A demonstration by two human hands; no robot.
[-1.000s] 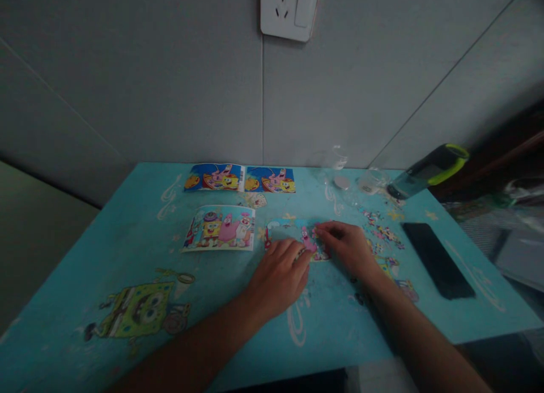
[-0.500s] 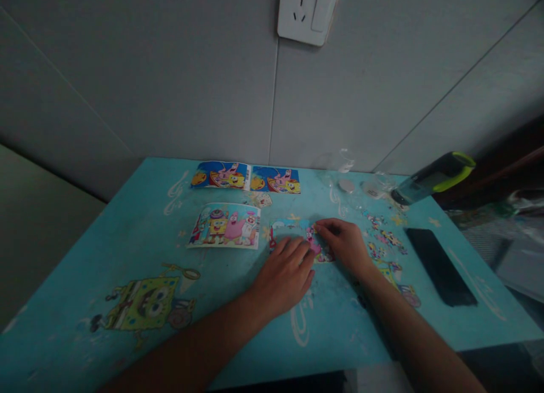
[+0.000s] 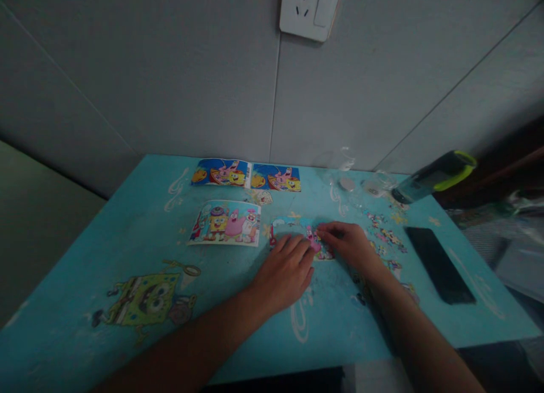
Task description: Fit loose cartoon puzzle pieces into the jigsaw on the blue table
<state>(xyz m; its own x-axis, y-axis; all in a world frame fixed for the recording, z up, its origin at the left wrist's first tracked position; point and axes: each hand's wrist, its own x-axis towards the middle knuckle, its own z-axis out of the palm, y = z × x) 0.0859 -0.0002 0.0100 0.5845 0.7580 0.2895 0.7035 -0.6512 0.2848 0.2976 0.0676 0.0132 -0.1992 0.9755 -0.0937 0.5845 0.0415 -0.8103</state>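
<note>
Both hands on a half-built cartoon jigsaw, mid-table.

Our left hand [image 3: 285,271] lies flat, fingers spread, pinning the jigsaw [image 3: 297,237]; right hand [image 3: 351,243] pinches at its right edge, piece unclear. We'd keep the left pressing, seat pieces gently. Loose pieces [image 3: 385,237] lie just right; reference picture [image 3: 225,223] left.
</note>
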